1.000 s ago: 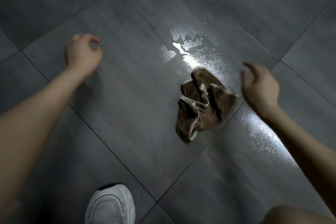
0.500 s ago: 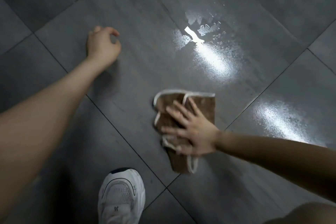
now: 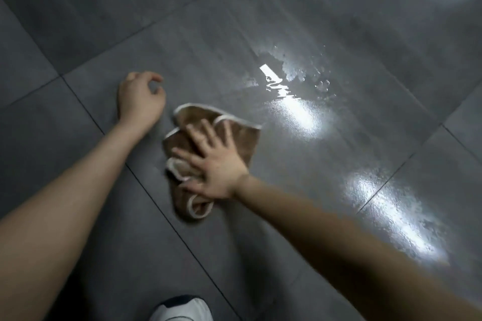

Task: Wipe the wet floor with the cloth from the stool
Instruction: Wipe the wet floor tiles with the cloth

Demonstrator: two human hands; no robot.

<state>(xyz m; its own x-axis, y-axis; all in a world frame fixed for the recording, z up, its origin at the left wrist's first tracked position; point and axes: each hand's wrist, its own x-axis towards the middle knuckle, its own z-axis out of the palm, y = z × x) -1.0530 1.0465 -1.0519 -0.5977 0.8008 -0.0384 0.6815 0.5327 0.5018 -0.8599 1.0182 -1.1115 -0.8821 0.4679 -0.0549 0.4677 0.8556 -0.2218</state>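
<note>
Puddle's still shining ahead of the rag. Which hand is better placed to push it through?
The right hand, probably: it lies flat, fingers spread, on the brown white-edged cloth, with the glistening puddle just beyond. The left hand is loosely curled beside the cloth, holding nothing.

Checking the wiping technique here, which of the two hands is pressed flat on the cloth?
The right hand, fingers spread flat on the brown cloth. The left hand is loosely curled beside it, off the cloth.
</note>
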